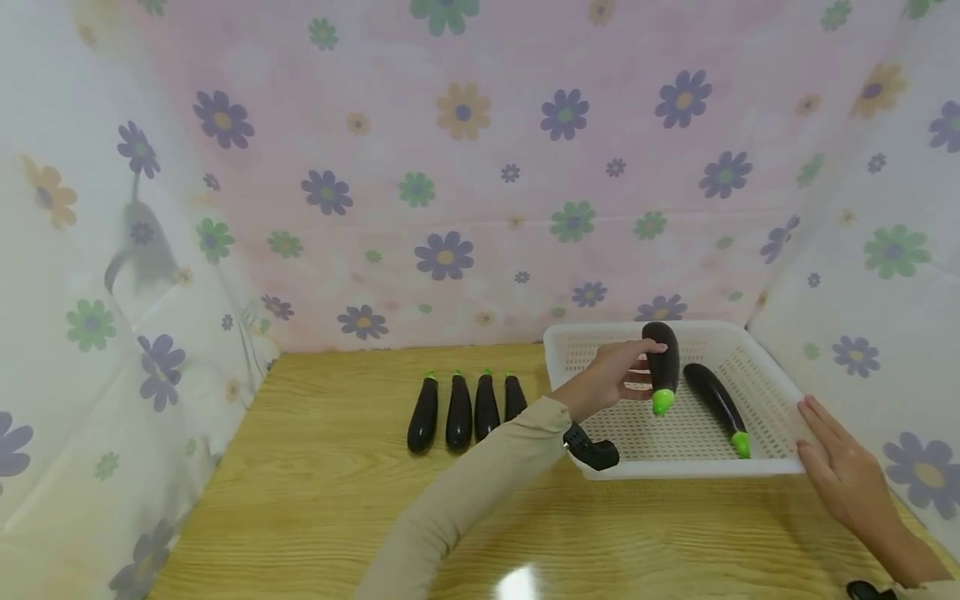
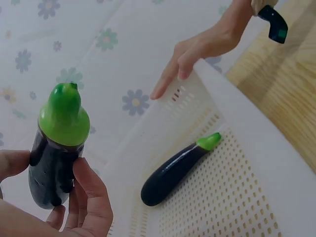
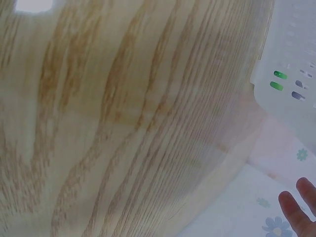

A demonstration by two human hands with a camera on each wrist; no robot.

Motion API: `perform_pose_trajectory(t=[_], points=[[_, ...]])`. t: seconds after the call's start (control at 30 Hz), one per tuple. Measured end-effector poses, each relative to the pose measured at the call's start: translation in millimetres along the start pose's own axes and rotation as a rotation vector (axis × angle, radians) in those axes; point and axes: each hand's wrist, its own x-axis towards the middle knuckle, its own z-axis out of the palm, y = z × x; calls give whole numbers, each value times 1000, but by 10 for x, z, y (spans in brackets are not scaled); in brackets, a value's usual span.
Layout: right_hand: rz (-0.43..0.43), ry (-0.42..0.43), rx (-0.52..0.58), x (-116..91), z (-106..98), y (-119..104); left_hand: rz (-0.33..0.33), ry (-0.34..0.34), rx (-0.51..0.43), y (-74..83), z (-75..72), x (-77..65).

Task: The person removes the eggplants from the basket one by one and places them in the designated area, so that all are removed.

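My left hand [image 1: 617, 375] grips an eggplant [image 1: 663, 362] between thumb and fingers, held over the white basket [image 1: 690, 468] with its green stem end toward me. In the left wrist view the held eggplant [image 2: 54, 163] shows its green cap upward. Another eggplant [image 1: 717, 406] lies slanted on the basket's perforated floor. My right hand [image 1: 843, 462] rests against the basket's right front corner, fingers straight along the rim. Two fingertips of the right hand [image 3: 298, 207] show at the edge of the right wrist view.
Several eggplants [image 1: 423, 415] lie side by side in a row on the wooden table [image 1: 315, 492], left of the basket; my left forearm partly covers the row's right end. Flower-patterned cloth [image 1: 480, 192] encloses the table at the back and both sides.
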Motion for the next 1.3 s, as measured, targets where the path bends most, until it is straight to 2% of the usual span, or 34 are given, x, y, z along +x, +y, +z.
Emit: perform_pose_trajectory(t=[0.23,0.4,0.6,0.87,1.1,1.3], points=[[-19,23,8,21,25,-4,37,-42,45,44,-162,-183],[-3,49,0,-5,23,14,60,-75,62,53,-254,-298],[-5,40,-4,15,31,22,67,-63,71,109,-384,-416],[7,16,1,16,48,6,64,-103,16,155,-603,-513],[8,5,9,24,61,3,48,-105,-10,177,-780,-600],[16,-10,7,56,57,-18,64,-115,-27,202,-942,-638]])
